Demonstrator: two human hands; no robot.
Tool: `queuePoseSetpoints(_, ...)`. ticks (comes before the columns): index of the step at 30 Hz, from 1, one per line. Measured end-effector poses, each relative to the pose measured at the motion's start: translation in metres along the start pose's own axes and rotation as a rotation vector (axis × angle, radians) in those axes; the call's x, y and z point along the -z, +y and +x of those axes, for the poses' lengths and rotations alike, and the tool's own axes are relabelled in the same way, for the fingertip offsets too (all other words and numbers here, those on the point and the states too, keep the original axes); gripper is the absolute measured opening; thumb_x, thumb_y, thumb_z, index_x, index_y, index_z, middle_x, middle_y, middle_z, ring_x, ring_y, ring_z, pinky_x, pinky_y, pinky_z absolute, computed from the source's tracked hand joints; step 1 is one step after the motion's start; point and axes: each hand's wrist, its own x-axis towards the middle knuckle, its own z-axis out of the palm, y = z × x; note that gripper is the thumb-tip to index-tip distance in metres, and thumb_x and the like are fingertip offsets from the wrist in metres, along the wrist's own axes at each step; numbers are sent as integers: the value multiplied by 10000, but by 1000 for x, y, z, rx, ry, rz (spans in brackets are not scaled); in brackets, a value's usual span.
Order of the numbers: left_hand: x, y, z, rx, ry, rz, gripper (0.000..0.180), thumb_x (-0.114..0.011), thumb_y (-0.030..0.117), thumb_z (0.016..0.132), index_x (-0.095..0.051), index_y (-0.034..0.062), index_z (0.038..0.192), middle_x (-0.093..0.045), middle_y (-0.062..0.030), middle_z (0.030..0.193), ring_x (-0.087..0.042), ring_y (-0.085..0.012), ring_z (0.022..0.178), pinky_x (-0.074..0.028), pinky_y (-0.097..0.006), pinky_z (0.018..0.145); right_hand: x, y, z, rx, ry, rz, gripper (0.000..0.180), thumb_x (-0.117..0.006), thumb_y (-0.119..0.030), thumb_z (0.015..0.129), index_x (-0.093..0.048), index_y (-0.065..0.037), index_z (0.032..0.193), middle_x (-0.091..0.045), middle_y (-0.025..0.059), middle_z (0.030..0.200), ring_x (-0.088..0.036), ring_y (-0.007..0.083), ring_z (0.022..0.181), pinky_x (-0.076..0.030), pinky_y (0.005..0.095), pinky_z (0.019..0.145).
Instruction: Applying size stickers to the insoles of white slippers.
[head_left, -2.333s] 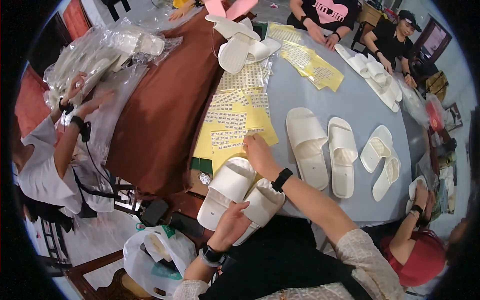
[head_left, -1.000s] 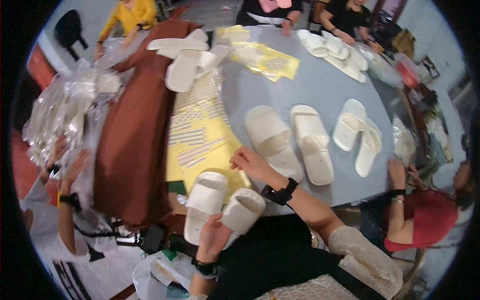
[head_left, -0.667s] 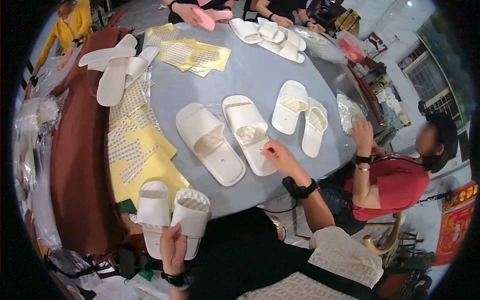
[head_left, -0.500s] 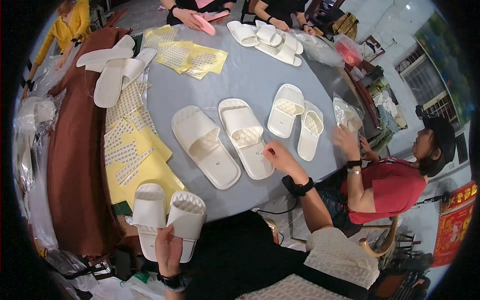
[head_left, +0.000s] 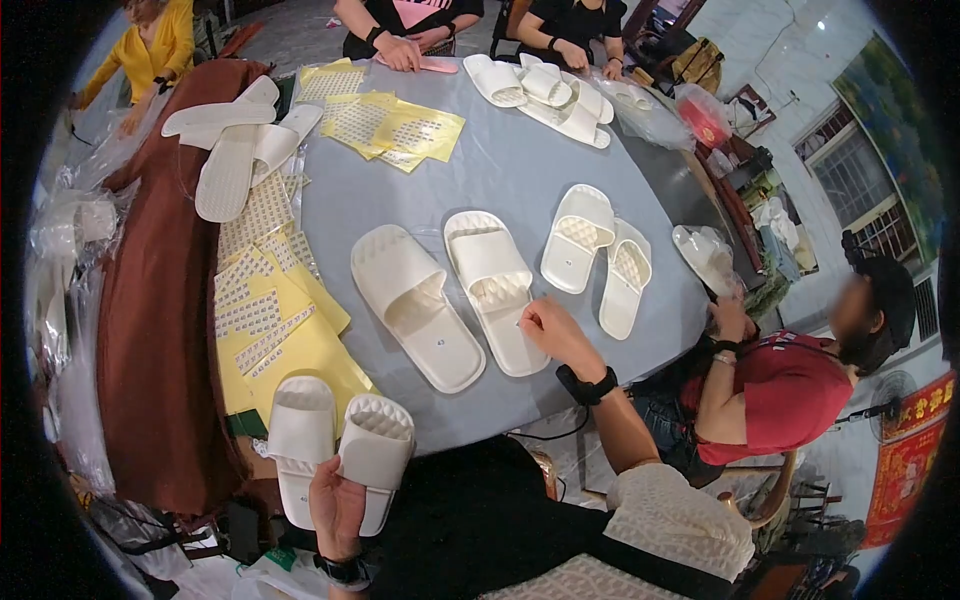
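Note:
In my left hand (head_left: 338,508) is a pair of white slippers (head_left: 302,424), held side by side at the table's near left edge, thumb across the front. My right hand (head_left: 556,332) has its fingers bent together on the insole of a white slipper (head_left: 490,262) lying toe-away on the table. Whatever sits under or between those fingertips is hidden. Just left of it lies the matching white slipper (head_left: 415,305), with a small printed mark on its insole. A smaller white pair (head_left: 577,238) rests to the right.
Yellow sticker sheets (head_left: 290,330) cover the grey table's (head_left: 390,200) left side. White slippers (head_left: 228,170) lie soles up over a brown cloth (head_left: 150,330). More white slippers (head_left: 565,105) sit at the far side. A red-shirted co-worker (head_left: 790,390) handles a bagged slipper (head_left: 704,258); others sit beyond.
My view has shifted slightly, so the table appears lower. My right hand stays at the slipper's insole. A pink slipper across the table is now lowered to the tabletop; the co-worker's bagged slipper has moved.

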Motion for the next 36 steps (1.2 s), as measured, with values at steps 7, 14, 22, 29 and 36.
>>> queuePoseSetpoints(7, -5, -1, 3, -9, -11, 9, 363, -427, 44, 875, -417, -69, 1220, -529, -198, 1208, -517, -286, 1131, -397, -403, 1007, 0, 1, 1, -210, 71, 193, 114, -558, -136, 842, -536, -31, 881, -603, 133, 765, -580, 308, 696, -452, 389, 628)
queuePoseSetpoints(14, 1, -2, 3, -74, -31, 14, 388, -420, 83, 873, -409, -125, 1199, -504, -219, 1231, -480, -313, 1159, -340, -426, 1040, -10, -35, 2, -164, 186, -22, 176, -535, -204, 871, -565, -48, 948, -619, 165, 874, -595, 326, 800, -461, 399, 693)
queuePoseSetpoints(22, -7, 1, 2, 12, -51, 9, 406, -453, 86, 860, -414, -76, 1229, -519, -191, 1225, -505, -305, 1136, -375, -428, 1014, -42, -90, 49, 190, -305, -46, 528, -555, -284, 863, -417, 24, 1268, -445, 258, 1132, -413, 378, 1117, -351, 407, 935)
queuePoseSetpoints(29, -50, 23, -47, -43, -195, 122, 490, -470, 71, 841, -377, -11, 1315, -504, -168, 1273, -478, -296, 1189, -337, -450, 1041, -28, -91, 42, 133, -233, 244, 583, -533, -309, 891, -350, 67, 1295, -448, 252, 1097, -433, 372, 1063, -354, 409, 946)
queuePoseSetpoints(36, -93, 36, -92, 123, -465, 64, 274, -480, 58, 869, -528, -47, 1117, -578, -162, 1158, -517, -260, 1110, -389, -392, 976, 60, -36, 34, 169, 267, 216, 516, -581, -298, 883, -458, 54, 1240, -491, 199, 1156, -498, 287, 1074, -420, 356, 891)
